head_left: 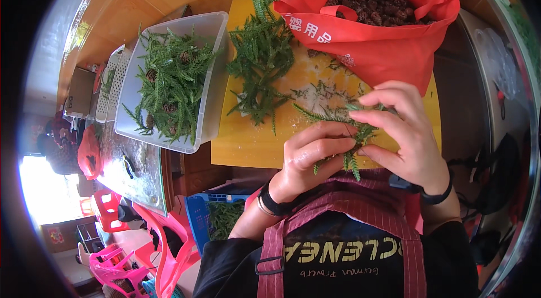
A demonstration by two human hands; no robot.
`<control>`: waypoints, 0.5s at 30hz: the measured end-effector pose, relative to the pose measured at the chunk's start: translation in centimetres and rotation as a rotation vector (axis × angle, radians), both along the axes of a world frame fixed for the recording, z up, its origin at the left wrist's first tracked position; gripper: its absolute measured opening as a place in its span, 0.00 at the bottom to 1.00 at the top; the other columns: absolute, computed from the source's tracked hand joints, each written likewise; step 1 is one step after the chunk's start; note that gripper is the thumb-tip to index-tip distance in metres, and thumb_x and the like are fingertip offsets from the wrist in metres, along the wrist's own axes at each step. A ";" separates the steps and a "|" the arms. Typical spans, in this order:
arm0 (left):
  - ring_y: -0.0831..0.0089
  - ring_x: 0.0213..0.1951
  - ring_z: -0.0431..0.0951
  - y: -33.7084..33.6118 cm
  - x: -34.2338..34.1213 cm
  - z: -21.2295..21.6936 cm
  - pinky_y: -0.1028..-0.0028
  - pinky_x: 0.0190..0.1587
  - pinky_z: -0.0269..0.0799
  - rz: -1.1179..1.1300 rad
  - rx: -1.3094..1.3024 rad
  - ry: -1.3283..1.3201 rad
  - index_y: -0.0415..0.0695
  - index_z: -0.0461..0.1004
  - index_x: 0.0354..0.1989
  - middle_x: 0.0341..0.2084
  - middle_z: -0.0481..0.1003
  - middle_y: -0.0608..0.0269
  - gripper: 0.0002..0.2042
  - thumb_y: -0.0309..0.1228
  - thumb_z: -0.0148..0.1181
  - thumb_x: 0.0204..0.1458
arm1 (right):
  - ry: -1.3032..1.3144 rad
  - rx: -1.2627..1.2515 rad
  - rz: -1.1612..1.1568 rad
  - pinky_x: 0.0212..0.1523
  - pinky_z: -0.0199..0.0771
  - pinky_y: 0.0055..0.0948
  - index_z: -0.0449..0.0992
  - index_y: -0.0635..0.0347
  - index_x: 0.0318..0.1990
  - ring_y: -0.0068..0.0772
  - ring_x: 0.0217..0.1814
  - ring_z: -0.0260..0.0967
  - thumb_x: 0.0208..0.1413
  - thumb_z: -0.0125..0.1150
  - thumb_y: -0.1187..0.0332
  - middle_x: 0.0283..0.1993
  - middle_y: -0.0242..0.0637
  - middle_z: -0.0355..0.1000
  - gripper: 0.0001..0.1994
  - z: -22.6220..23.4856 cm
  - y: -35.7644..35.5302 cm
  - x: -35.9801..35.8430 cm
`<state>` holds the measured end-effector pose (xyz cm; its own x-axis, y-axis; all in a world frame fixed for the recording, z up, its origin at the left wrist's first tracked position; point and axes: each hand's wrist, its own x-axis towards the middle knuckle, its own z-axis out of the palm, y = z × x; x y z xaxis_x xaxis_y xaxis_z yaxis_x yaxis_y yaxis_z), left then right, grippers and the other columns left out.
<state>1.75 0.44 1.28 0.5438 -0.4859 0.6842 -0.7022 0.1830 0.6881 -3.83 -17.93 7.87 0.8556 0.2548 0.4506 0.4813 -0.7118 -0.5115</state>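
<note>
Nearest the head camera, the person's striped apron [344,225] is filling the lower edge, and just above it both hands are working one green sprig [344,129]. The left hand [310,157] is coming up from below, fingers curled and pinching the sprig's lower fronds against the thumb. The right hand [403,134] is arching over from the right, its fingers [383,120] bent down onto the sprig's upper part, closing lightly on it rather than lying flat. The sprig is lying between the two hands, its long axis running from the upper left, over the yellow board [253,140], down toward the lower right beside the apron; its loose tip is pointing left, away from the right hand, so the left hand is the nearer one to that free end. Beyond the hands, a pile of sprigs [262,61] is lying on the board, a red bag [377,33] of cones [375,2] is standing behind it, and a clear tub [217,101] holding greenery is sitting at the left.
</note>
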 end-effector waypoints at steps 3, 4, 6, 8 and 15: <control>0.62 0.35 0.77 0.1 0.0 0.5 0.72 0.34 0.75 -0.070 0.045 0.040 0.40 0.72 0.34 0.33 0.75 0.50 0.16 0.13 0.62 0.32 | 0.074 0.114 0.206 0.49 0.64 0.37 0.74 0.61 0.41 0.41 0.51 0.61 0.35 0.68 0.68 0.44 0.36 0.68 0.20 -1.1 -0.9 1.2; 0.62 0.35 0.77 0.2 0.0 0.6 0.72 0.34 0.75 -0.089 0.059 0.055 0.40 0.73 0.34 0.33 0.75 0.50 0.16 0.13 0.62 0.32 | 0.075 0.114 0.207 0.49 0.64 0.37 0.74 0.61 0.41 0.41 0.51 0.61 0.35 0.68 0.68 0.44 0.36 0.68 0.20 -1.4 -1.1 1.3; 0.62 0.35 0.77 0.3 -0.1 0.9 0.72 0.33 0.75 -0.108 0.075 0.072 0.40 0.74 0.33 0.33 0.75 0.51 0.16 0.13 0.62 0.33 | 0.292 0.341 0.293 0.50 0.63 0.35 0.74 0.61 0.40 0.40 0.50 0.64 0.37 0.69 0.66 0.43 0.37 0.69 0.19 -1.9 -1.4 1.5; 0.62 0.35 0.77 0.3 -0.1 1.2 0.72 0.33 0.74 -0.123 0.131 0.087 0.40 0.74 0.33 0.32 0.75 0.52 0.15 0.14 0.63 0.32 | 0.365 0.424 0.312 0.50 0.63 0.33 0.74 0.61 0.37 0.38 0.48 0.65 0.37 0.69 0.66 0.42 0.38 0.70 0.17 -1.5 -1.4 1.4; 0.60 0.32 0.77 -0.2 0.0 1.5 0.72 0.33 0.73 -0.120 0.113 0.015 0.40 0.75 0.33 0.32 0.75 0.53 0.16 0.14 0.63 0.32 | 0.494 0.658 0.295 0.46 0.64 0.30 0.73 0.59 0.28 0.34 0.43 0.69 0.38 0.70 0.66 0.39 0.39 0.71 0.12 -1.9 -1.6 1.3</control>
<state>1.72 0.24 2.74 0.4866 -0.6217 0.6138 -0.6697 0.1858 0.7191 -2.56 -19.50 6.01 0.9319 0.3156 0.1789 0.2137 -0.0793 -0.9737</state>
